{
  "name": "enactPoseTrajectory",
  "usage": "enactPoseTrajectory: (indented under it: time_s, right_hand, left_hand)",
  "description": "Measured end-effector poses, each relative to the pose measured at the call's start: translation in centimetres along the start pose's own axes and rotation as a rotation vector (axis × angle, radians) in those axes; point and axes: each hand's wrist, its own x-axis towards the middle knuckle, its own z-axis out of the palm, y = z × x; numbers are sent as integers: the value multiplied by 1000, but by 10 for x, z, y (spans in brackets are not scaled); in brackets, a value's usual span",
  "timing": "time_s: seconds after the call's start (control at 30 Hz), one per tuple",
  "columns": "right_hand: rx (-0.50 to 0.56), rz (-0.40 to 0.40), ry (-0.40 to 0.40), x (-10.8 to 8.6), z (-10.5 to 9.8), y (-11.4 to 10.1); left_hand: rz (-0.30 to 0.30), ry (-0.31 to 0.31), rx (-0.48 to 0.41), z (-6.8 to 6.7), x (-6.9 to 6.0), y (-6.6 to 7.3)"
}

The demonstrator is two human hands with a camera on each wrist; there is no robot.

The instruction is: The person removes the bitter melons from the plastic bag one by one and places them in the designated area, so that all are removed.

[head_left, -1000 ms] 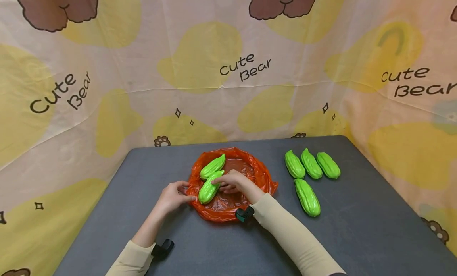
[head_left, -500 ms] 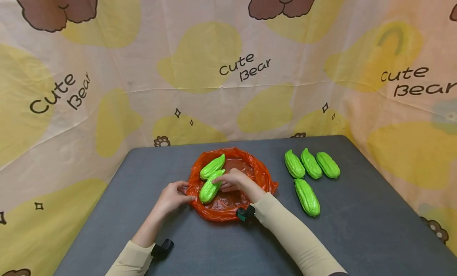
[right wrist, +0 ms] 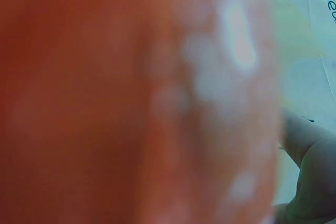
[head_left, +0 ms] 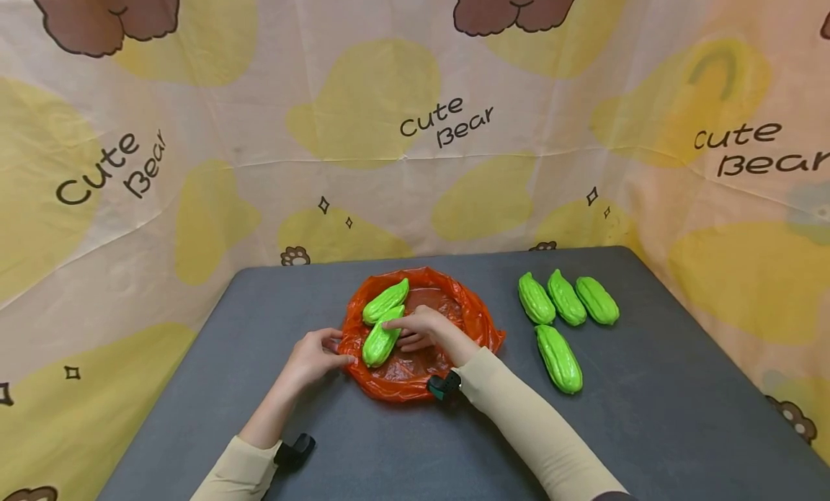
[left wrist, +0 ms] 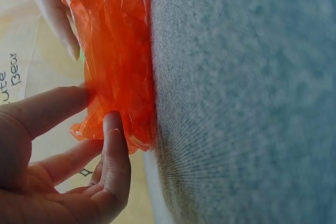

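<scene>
Near bitter melon point(head_left: 377, 348) is in the red plastic bag point(head_left: 389, 393), left half, lying diagonally, tapered end pointing far and right. Glossy bright green, lengthwise ridges, lumpy skin. Far bitter melon point(head_left: 385, 305) sits just beyond it against the bag's far-left side, same colour and slant; can't tell if the 2 touch. Bag stands mouth up on the gray worktop point(head_left: 363, 450), rim crumpled into a rough ring, floor showing darker red. Right hand point(head_left: 428, 330) reaches in: 1 digit lies across the upper part of the near melon, the other fingers bent at its right side; can't tell if it's pinched between them. Left hand point(head_left: 314, 355) is at the bag's left edge, thumb and fingers spread and touching the plastic; can't tell if a fold is pinched. Right of the bag, well apart: a row of 3 bitter melons point(head_left: 566, 298) side by side, plus a lone bitter melon point(head_left: 560, 360) nearer the person, tapered end toward the row. In the way: right hand hides part of the near melon and the bag floor, and the right wrist camera point(head_left: 444, 386) blocks a bit of the near rim. Right wrist view is mostly blurred red, little to read. Left wrist camera point(head_left: 295, 452) is over the worktop. Cream sleeves point(head_left: 532, 422); printed "Cute Bear" cloth point(head_left: 363, 112) behind.
</scene>
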Motion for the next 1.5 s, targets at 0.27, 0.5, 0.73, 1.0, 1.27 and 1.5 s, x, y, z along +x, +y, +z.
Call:
enactPoseTrajectory:
  time_s: [0.27,0.5,0.73,1.0,1.27,1.5]
  right_hand:
    - [-7,24,-11,-1,2,-2]
    - [-2,6,-12,-1,1,-2]
    - [29,11,-16,-4,-5,-6]
    - [18,-20,-15,-10,-11,-7]
    - [31,-63,-33,-18,-19,-8]
    - [23,-104,-43,-26,-25,-11]
  left_hand:
    - [-10,-7,-9,0,0,0]
    - [6,-10,-21,-1,0,-1]
    - [1,-4,-20,0,2,-3]
    - [-2,0,-16,0,2,-1]
    - [-6,1,-20,0,2,-2]
    - [-1,-2,-8,1,4,-3]
